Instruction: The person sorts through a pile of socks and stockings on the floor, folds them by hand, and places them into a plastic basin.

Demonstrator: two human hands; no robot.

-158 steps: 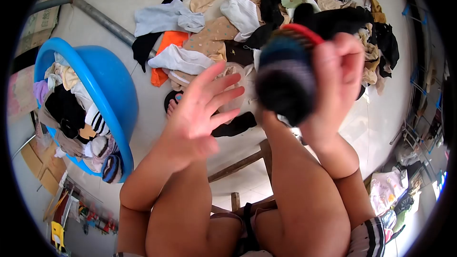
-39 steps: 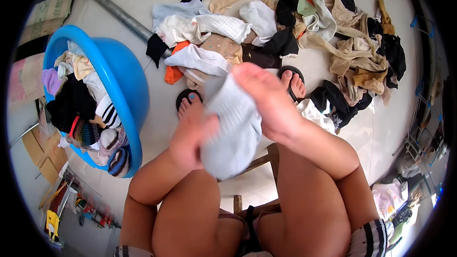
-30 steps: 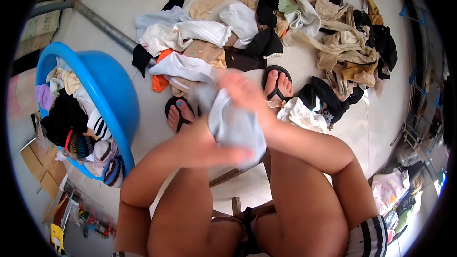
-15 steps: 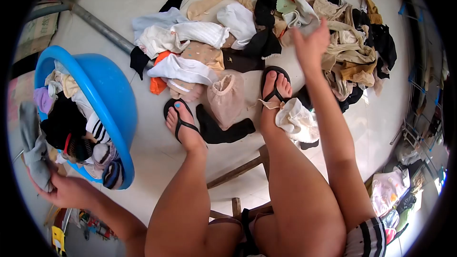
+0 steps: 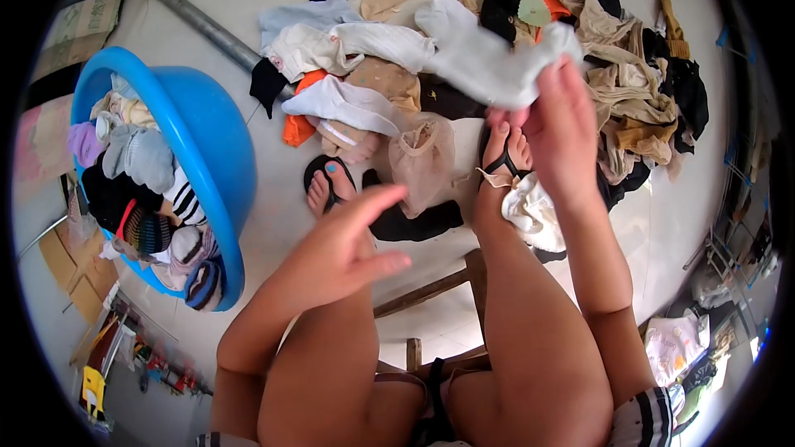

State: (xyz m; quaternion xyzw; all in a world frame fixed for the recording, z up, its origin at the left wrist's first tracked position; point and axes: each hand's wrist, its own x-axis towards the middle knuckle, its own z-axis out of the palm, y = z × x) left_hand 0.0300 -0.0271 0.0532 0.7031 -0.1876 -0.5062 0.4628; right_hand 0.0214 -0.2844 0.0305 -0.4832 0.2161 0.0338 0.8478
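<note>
Gripping a white sock in the right hand, well to the right of the blue basin; too blurred there to tell the exact placing of the grip. Holding the left hand open and apart from the right, with thumb spread, nearer the basin. Resting 2 feet in black flip-flops on the floor right of the basin, beside a sheer beige pouch and a black sock. Facing orange cloth near the basin and a beige heap far right of it. Looking down on grey socks over black cloth inside the basin.
</note>
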